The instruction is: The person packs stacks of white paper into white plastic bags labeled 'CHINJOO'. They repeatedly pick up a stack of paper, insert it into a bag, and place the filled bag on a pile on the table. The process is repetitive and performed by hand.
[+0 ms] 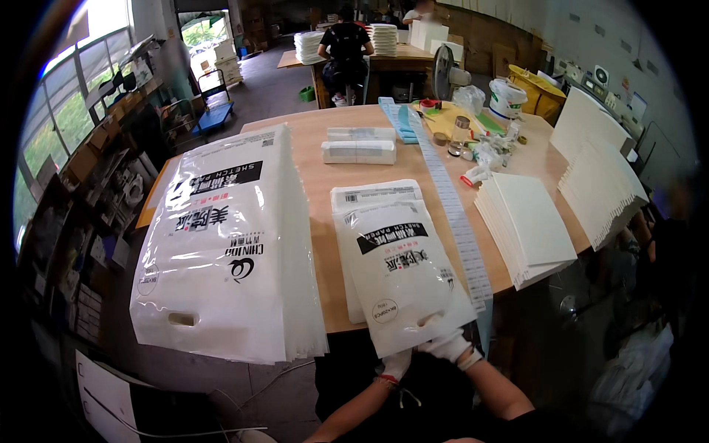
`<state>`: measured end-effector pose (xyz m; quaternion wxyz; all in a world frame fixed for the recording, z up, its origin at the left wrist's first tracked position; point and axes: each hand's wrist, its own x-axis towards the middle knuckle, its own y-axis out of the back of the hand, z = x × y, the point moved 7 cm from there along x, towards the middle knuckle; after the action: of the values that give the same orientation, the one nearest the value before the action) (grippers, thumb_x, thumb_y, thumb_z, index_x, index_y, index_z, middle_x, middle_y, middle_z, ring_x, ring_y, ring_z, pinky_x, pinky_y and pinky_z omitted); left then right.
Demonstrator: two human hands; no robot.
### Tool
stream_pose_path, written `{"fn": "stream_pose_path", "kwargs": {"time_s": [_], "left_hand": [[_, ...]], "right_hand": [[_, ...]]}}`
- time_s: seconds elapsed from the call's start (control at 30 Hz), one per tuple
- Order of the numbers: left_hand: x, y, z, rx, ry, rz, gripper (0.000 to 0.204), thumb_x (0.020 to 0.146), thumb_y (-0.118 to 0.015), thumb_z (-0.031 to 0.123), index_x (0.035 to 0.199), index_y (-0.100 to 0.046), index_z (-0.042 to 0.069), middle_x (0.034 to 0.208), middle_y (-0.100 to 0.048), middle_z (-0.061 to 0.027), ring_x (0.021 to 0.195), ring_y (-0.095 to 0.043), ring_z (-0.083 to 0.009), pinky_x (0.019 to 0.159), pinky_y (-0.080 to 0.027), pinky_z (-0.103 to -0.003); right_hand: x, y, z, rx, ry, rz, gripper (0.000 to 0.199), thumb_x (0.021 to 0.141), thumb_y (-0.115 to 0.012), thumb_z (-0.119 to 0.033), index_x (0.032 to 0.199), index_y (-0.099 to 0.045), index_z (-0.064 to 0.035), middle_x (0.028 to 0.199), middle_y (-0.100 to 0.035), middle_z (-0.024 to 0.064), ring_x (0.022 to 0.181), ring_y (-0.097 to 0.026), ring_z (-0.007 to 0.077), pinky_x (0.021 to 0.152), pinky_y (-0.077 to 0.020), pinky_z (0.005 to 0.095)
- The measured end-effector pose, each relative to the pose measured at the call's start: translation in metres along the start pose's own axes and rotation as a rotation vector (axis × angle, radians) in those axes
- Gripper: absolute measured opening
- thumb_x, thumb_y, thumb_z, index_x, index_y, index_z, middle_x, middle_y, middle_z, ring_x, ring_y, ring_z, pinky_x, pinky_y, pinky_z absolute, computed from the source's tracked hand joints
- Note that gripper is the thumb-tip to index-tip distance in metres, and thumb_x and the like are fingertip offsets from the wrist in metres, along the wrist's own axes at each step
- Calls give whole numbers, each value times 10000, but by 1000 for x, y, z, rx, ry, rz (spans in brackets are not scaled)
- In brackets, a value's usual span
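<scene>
A white printed plastic bag of paper point(402, 273) lies on the table in front of me, its near end jutting past the table edge. My right hand point(447, 345), in a white glove, is closed on that near edge at the right, close to the cut-out handle. In a similar glove, my left hand point(396, 365) grips the same edge from below, its fingertips hidden under the plastic. Beneath this bag, another white package point(346, 288) shows along the left and far sides. To the left rests a thick stack of larger printed plastic bags point(214, 244).
A long strip of white labels point(450, 199) runs down the table. Stacks of white sheets point(524, 225) stand at its right edge. Wrapped white bundles point(359, 151), a glass jar point(459, 133) and a bucket point(507, 100) sit farther back. Beyond, a person point(346, 48) sits at another table.
</scene>
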<state>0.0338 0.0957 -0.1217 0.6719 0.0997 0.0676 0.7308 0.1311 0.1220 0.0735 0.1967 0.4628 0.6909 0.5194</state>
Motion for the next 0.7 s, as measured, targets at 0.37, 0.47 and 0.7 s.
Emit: {"fn": "stream_pose_path", "kwargs": {"time_s": [0.37,0.47,0.7], "left_hand": [[-14,26,56,-335,203,-169,177,833,-514,95,951,-605,0,923,-630,-102,850,-593,-185,746,-476,-313],[-11,28,49,-304,362,-196,213,850,-528,115,1022,-561,-7,963,-598,-111,880,-582,-196,751,-478,-311],[-24,129,71,-155,204,473,271,838,-551,74,1080,-454,-2,978,-517,-75,888,-516,-163,806,-443,-312]], "right_hand": [[16,-62,57,925,-405,-23,274,836,-519,-223,1065,-570,-82,1019,-594,143,924,-563,336,837,-445,400],[22,-87,68,959,-340,-91,266,844,-522,-231,1040,-590,-65,1033,-596,162,948,-558,329,844,-446,387],[-44,2,32,-21,-57,-12,307,599,-713,-308,801,-625,-94,895,-590,103,879,-552,307,776,-431,435]]}}
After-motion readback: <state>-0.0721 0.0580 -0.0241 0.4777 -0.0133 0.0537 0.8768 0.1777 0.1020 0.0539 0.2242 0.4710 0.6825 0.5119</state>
